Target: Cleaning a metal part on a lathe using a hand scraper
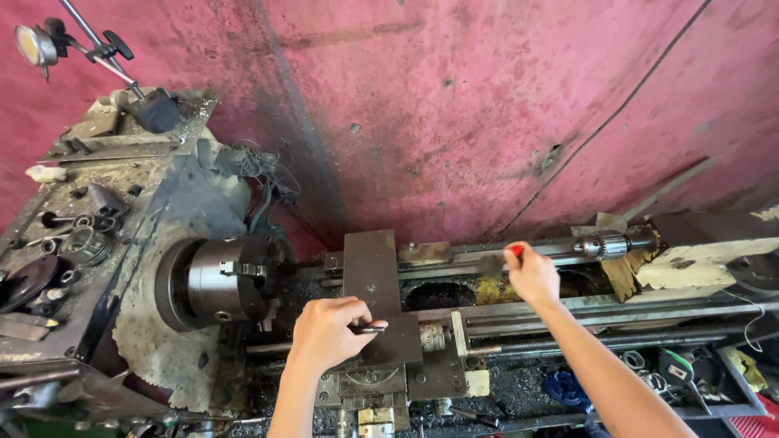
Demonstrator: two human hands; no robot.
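Pink stained wall behind a grimy lathe bed (519,312) running left-right, chuck (217,280) at left, drill chuck (610,244) on the tailstall side at far right. Left hand (329,332), near-centre, has fingers curled shut on a thin dark rod-like handle (369,329) lying left-right over the carriage plate (372,272), w/ the chuck just to its left. Right hand (533,274), farther & to the right, is closed on a red-tipped tool (516,251) whose end points left along the bed; open bed between the hands.
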